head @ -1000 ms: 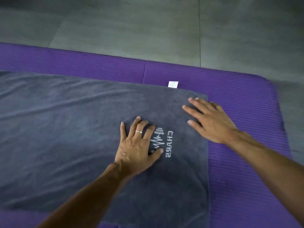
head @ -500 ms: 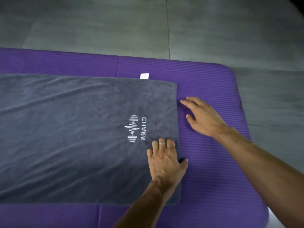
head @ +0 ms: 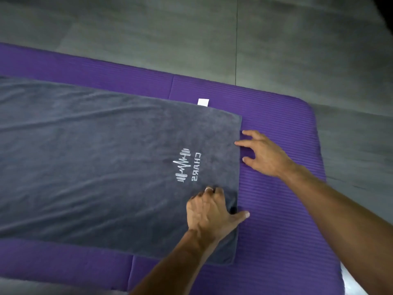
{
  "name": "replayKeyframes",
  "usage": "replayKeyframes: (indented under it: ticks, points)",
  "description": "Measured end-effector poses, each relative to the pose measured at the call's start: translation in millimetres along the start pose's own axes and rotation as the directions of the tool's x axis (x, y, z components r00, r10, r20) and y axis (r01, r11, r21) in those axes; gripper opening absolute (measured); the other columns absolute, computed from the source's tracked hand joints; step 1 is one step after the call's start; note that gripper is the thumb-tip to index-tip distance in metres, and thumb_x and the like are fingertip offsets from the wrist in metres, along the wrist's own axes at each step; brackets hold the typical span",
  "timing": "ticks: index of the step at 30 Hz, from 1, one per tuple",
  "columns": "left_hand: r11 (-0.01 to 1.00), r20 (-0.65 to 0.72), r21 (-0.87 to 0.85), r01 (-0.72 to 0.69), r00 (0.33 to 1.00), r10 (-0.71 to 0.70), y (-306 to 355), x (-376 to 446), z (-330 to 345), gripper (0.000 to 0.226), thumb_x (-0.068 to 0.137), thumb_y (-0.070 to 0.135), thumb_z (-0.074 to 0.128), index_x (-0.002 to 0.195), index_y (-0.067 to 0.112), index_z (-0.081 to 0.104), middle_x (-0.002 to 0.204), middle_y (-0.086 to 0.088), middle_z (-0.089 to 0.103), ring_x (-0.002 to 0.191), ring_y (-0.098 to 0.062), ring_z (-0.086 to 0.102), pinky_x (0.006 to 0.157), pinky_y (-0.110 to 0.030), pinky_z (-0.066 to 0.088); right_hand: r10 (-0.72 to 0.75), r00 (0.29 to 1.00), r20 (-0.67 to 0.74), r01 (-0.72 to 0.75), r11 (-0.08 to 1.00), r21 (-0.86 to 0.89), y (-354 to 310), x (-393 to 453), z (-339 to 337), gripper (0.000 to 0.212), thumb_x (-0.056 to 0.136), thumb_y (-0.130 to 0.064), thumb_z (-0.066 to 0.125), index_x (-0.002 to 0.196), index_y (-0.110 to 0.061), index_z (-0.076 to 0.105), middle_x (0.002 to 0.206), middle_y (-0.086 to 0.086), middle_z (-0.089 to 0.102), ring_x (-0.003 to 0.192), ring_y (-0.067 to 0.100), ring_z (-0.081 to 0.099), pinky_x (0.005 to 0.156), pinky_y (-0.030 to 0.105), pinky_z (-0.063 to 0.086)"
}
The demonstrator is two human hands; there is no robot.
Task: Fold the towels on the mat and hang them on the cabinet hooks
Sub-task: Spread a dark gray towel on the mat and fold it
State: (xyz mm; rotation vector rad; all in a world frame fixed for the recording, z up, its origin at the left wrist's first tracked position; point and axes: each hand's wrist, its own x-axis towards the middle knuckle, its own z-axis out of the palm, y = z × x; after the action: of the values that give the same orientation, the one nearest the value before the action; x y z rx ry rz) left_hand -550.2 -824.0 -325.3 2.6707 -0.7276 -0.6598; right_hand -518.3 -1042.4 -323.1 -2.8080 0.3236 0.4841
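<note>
The dark grey rectangular terry towel [head: 106, 167] with a silver embroidered logo [head: 187, 166] lies flat on the ribbed purple foam mat [head: 276, 231], its long axis running leftward out of view, so its far end is cut off. Both hands sit at its right short edge. The left hand [head: 210, 209] rests on the towel with fingers curled as if bunching the cloth, thumb out on the mat; whether it truly grips is unclear. The right hand [head: 263, 154], fingers loosely spread, touches the edge beyond the logo. No cabinet hooks are in view.
</note>
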Motion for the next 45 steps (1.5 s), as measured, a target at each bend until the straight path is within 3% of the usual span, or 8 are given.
replayKeyframes:
  ticks: [4,7,14,18,22,28,34,45]
  points:
    - [1.000,0.007,0.002,-0.030,1.000,0.030,8,5,4,0.043,0.083,0.049,0.057,0.112,0.017,0.054,0.112,-0.002,0.059,0.100,-0.023,0.060,0.083,-0.036,0.048,0.021,1.000,0.006,-0.021,0.997,0.078,3,4,0,0.059,0.086,-0.030,0.072,0.140,-0.033,0.049,0.157,-0.002,0.024,0.142,0.019,0.030,0.113,0.040,0.033]
    - [0.990,0.002,-0.138,0.009,1.000,-0.008,2,5,-3,0.014,0.082,0.034,0.055,0.087,0.021,0.054,0.095,0.001,0.065,0.089,-0.022,0.064,0.077,-0.033,0.048,0.010,1.000,0.005,-0.010,0.998,0.057,-6,8,-1,0.065,0.084,-0.033,0.073,0.143,-0.035,0.045,0.159,-0.005,0.017,0.141,0.022,0.028,0.112,0.040,0.031]
    - [0.833,0.145,-0.489,0.258,0.966,-0.213,-48,26,-44,0.017,0.080,0.021,0.056,0.063,0.020,0.057,0.068,0.001,0.063,0.077,-0.021,0.064,0.063,-0.025,0.042,-0.018,1.000,0.006,0.017,1.000,0.026,-23,21,-5,0.037,0.090,-0.035,0.063,0.127,-0.030,0.062,0.155,-0.006,0.028,0.124,0.018,0.049,0.103,0.038,0.043]
    - [0.850,0.114,-0.468,0.242,0.970,-0.213,-88,36,-80,0.017,0.081,0.016,0.056,0.064,0.018,0.057,0.065,0.003,0.061,0.070,-0.017,0.059,0.055,-0.021,0.040,-0.065,0.996,-0.053,0.069,0.994,0.081,-47,37,-9,0.010,0.088,-0.020,0.063,0.095,-0.022,0.070,0.111,-0.005,0.061,0.087,0.013,0.058,0.088,0.039,0.050]
    - [0.890,0.085,-0.394,0.229,0.973,-0.212,-138,47,-113,0.015,0.086,0.018,0.058,0.075,0.027,0.059,0.094,-0.002,0.069,0.094,-0.021,0.064,0.070,-0.023,0.040,-0.088,0.984,-0.157,0.098,0.994,0.057,-85,60,-21,0.010,0.092,-0.031,0.061,0.091,-0.022,0.066,0.092,-0.008,0.060,0.082,0.014,0.058,0.078,0.040,0.052]
    - [0.941,-0.142,-0.306,0.146,0.970,-0.197,-210,55,-171,0.022,0.096,0.024,0.047,0.115,0.021,0.057,0.117,-0.010,0.065,0.112,-0.034,0.058,0.089,-0.032,0.043,-0.136,0.943,-0.303,0.131,0.991,-0.035,-163,114,-54,0.028,0.090,-0.048,0.058,0.093,-0.021,0.065,0.094,-0.005,0.057,0.091,0.020,0.054,0.073,0.036,0.048]
    - [0.948,-0.282,-0.300,0.101,0.940,-0.190,-295,24,-218,0.017,0.099,0.029,0.046,0.110,0.017,0.052,0.108,-0.007,0.067,0.107,-0.036,0.057,0.082,-0.034,0.039,-0.288,0.911,-0.296,0.247,0.954,-0.169,-268,169,-83,0.034,0.086,-0.055,0.057,0.087,-0.022,0.065,0.095,0.001,0.058,0.102,0.028,0.055,0.080,0.039,0.050]
    - [0.871,-0.385,-0.395,0.293,0.808,-0.447,-452,-57,-256,0.013,0.099,0.035,0.041,0.099,0.022,0.043,0.102,-0.008,0.068,0.097,-0.040,0.058,0.077,-0.041,0.045,-0.498,0.851,-0.167,0.442,0.851,-0.283,-494,228,-66,0.040,0.088,-0.057,0.056,0.093,-0.017,0.062,0.104,0.006,0.056,0.109,0.028,0.051,0.084,0.038,0.044]
